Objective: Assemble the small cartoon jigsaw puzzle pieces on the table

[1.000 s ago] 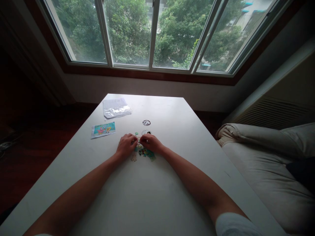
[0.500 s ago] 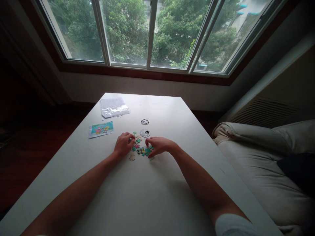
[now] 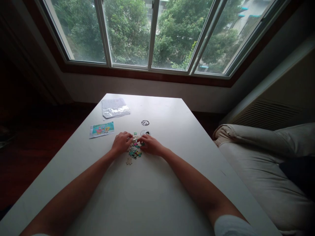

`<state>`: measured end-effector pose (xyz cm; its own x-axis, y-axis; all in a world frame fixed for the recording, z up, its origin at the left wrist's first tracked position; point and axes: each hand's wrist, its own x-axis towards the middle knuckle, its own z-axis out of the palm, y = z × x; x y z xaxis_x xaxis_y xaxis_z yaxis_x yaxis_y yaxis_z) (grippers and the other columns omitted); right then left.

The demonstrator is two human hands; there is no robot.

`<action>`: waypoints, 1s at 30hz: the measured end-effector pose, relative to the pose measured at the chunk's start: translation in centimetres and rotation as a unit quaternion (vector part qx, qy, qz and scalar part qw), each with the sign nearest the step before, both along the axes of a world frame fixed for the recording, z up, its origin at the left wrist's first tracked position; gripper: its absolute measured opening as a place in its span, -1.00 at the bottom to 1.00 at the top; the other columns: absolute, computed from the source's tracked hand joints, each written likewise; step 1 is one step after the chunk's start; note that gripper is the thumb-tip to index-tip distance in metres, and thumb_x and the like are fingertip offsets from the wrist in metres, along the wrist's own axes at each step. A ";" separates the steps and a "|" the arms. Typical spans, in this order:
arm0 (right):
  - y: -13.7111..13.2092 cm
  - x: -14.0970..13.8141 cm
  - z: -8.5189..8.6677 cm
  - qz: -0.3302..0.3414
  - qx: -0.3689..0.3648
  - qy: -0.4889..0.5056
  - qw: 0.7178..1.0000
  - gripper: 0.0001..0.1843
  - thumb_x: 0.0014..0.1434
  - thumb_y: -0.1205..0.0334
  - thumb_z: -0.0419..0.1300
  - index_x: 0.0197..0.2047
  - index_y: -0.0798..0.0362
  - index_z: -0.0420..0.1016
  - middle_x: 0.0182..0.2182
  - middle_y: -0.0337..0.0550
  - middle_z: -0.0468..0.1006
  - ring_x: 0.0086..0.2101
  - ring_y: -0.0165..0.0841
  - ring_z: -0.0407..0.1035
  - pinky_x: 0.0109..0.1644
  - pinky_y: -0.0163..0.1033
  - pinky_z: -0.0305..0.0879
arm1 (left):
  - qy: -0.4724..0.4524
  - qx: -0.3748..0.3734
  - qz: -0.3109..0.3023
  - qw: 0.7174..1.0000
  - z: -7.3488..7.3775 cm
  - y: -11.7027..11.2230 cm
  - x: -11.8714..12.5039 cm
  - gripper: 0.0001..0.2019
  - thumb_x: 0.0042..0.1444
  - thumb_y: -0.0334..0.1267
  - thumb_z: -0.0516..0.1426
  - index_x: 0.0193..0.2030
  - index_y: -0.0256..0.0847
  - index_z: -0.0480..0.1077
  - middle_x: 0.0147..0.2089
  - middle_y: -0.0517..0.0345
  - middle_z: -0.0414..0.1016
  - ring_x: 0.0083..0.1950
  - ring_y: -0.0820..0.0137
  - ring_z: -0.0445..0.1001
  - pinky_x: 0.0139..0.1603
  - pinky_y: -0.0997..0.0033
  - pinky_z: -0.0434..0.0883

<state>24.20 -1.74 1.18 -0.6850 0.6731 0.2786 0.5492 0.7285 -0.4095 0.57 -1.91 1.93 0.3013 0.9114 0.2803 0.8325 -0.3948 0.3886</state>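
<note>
Grip: both hands rest with fingers curled at the small heap of puzzle pieces [image 3: 134,151]. The left hand [image 3: 121,142] presses its fingertips into the heap's left edge; the right hand [image 3: 150,145] does the same from the right. Whether either hand has a piece pinched cannot be told; the fingertips are too small and shaded.

Location: the heap lies on the white table [image 3: 147,196], past its middle, between the two hands. One pale piece [image 3: 129,161] sits apart, just near of the heap.

Handling, as judged: the pieces appear thin, light and stiff, likely card; they should slide easily on the smooth top and are best taken by the edges between thumb and forefinger.

Pose: both forearms lie extended along the table, converging on the heap, palms down, wrists low.

Also present: a picture card [image 3: 101,129] left of the hands, a clear plastic bag [image 3: 115,108] farther off, two round discs [image 3: 145,127] just beyond the heap.
</note>
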 end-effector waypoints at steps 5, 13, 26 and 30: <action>0.3 0.1 -0.3 -0.055 0.025 -0.036 0.998 -0.67 0.13 0.08 0.41 -0.10 0.01 0.50 -0.13 -0.06 0.43 -0.07 -0.22 0.27 -0.05 -0.18 0.23 | 0.110 0.014 -0.111 0.988 2.7 -0.7 -1.1 -0.78 0.28 -0.10 0.10 -0.12 -0.10 0.53 -0.11 0.04 0.54 -0.08 0.19 0.45 -0.03 0.20 0.29; 0.6 -0.8 -0.8 -0.068 -0.013 -0.029 0.997 -0.68 0.10 0.14 0.42 -0.15 0.05 0.44 -0.15 -0.08 0.43 -0.13 -0.25 0.27 -0.09 -0.22 0.14 | 0.103 0.008 -0.156 0.982 3.1 -1.0 -1.0 -0.82 0.27 -0.12 0.13 -0.15 -0.11 0.51 -0.17 0.05 0.52 -0.13 0.23 0.45 -0.09 0.24 0.31; 0.3 -1.8 -2.0 -0.053 -0.117 0.179 0.975 -0.88 0.20 0.29 0.21 -0.16 0.04 0.43 -0.38 -0.30 0.45 -0.41 -0.44 0.22 -0.28 -0.34 0.10 | -0.057 -0.026 -0.145 0.987 0.3 -0.6 -0.1 -0.89 0.23 -0.21 0.16 -0.23 -0.10 0.52 -0.22 0.12 0.51 -0.14 0.29 0.44 -0.13 0.34 0.35; 0.4 -1.8 -2.2 -0.052 -0.119 0.230 0.964 -0.79 0.18 0.31 0.20 -0.09 0.03 0.46 -0.33 -0.27 0.50 -0.41 -0.45 0.22 -0.26 -0.33 0.15 | -0.112 -0.050 -0.127 0.984 0.3 -0.5 0.0 -0.85 0.25 -0.17 0.14 -0.22 -0.12 0.53 -0.24 0.16 0.52 -0.22 0.35 0.46 -0.18 0.40 0.36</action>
